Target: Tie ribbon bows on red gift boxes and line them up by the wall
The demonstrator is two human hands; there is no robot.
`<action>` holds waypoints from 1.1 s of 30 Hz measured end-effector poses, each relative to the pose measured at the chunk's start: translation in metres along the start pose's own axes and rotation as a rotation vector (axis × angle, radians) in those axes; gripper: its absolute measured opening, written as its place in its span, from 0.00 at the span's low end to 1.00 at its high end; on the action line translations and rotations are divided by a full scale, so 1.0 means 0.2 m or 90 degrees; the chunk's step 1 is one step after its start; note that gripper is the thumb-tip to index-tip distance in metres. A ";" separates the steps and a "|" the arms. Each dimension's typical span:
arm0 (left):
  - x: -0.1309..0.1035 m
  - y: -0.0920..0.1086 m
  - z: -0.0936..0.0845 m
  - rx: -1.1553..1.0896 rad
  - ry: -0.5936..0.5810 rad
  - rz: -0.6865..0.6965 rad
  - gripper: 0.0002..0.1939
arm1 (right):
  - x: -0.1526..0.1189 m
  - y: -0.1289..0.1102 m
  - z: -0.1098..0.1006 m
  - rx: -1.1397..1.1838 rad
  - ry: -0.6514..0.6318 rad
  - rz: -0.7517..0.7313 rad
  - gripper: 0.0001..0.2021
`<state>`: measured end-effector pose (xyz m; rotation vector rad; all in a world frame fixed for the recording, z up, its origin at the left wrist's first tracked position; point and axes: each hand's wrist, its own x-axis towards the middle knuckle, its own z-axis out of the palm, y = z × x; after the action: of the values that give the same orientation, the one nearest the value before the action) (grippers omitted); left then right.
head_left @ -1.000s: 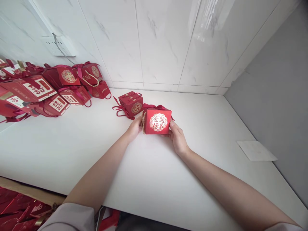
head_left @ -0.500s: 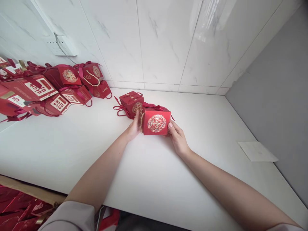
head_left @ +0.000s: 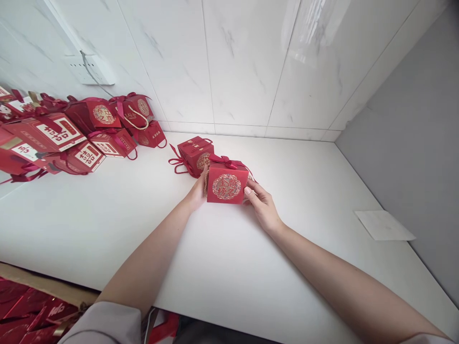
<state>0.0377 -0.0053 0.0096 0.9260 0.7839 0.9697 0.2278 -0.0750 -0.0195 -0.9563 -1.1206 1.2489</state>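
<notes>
Between my two hands is a red gift box (head_left: 226,187) with a round gold emblem on its front and a dark red ribbon bow on top. My left hand (head_left: 199,191) grips its left side, by a twisted gold cord, with most fingers hidden behind the box. On the right side, my right hand (head_left: 263,206) has its thumb on the front edge and its fingers around behind. Just behind and to the left, a second red gift box (head_left: 193,152) with ribbon and cord handles rests on the white countertop (head_left: 222,267).
Several red gift boxes (head_left: 107,112) are stacked at the far left against the tiled wall (head_left: 244,62), below a wall socket (head_left: 88,69). A white card (head_left: 383,225) lies at the right by the grey panel. A cardboard carton (head_left: 46,286) of red packages stands at the lower left.
The held gift box has shifted slightly left and towards me, and its front has turned a little. My right hand has followed it. The box behind has stayed put.
</notes>
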 end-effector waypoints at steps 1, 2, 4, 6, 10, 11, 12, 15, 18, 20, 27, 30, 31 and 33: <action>0.00 0.00 0.01 0.006 0.002 0.001 0.23 | 0.00 0.00 0.00 0.001 0.000 0.002 0.23; 0.00 0.01 0.01 0.012 0.002 0.003 0.22 | 0.00 0.00 0.00 0.003 0.001 0.004 0.23; -0.01 0.01 0.02 0.021 0.004 0.007 0.21 | 0.00 0.00 0.00 0.005 0.000 0.008 0.23; -0.01 0.01 0.02 0.024 0.015 0.006 0.21 | 0.00 0.00 0.00 0.006 -0.002 0.007 0.22; -0.01 0.00 0.02 0.013 0.034 0.008 0.21 | 0.00 -0.01 0.00 0.003 -0.004 0.002 0.22; 0.00 0.00 0.02 0.007 0.034 0.010 0.21 | 0.00 -0.01 0.00 0.001 -0.003 0.002 0.23; 0.00 0.00 0.01 0.001 0.033 0.013 0.21 | 0.00 -0.01 0.00 -0.002 -0.003 0.003 0.23; 0.00 -0.01 0.01 -0.009 0.038 0.013 0.21 | 0.00 -0.01 0.00 -0.010 -0.003 0.004 0.24; 0.00 -0.01 0.01 -0.008 0.040 0.014 0.21 | 0.00 -0.01 0.00 -0.010 -0.003 0.002 0.23; 0.00 -0.01 0.01 -0.013 0.038 0.018 0.20 | 0.00 -0.01 0.00 -0.011 -0.005 0.001 0.23; 0.01 -0.01 0.01 -0.017 0.032 0.026 0.19 | 0.00 -0.01 0.00 -0.017 -0.003 -0.006 0.23; 0.00 0.00 0.01 -0.006 0.032 0.027 0.20 | 0.00 -0.01 0.00 -0.014 -0.004 0.000 0.22; 0.00 0.00 0.01 -0.002 0.033 0.025 0.21 | 0.00 -0.01 0.00 -0.012 -0.004 -0.001 0.22; 0.00 -0.01 0.01 0.001 0.034 0.021 0.22 | 0.00 -0.01 0.00 -0.014 -0.005 -0.003 0.22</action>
<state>0.0399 -0.0053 0.0091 0.9209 0.8167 1.0264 0.2288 -0.0757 -0.0177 -0.9655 -1.1437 1.2392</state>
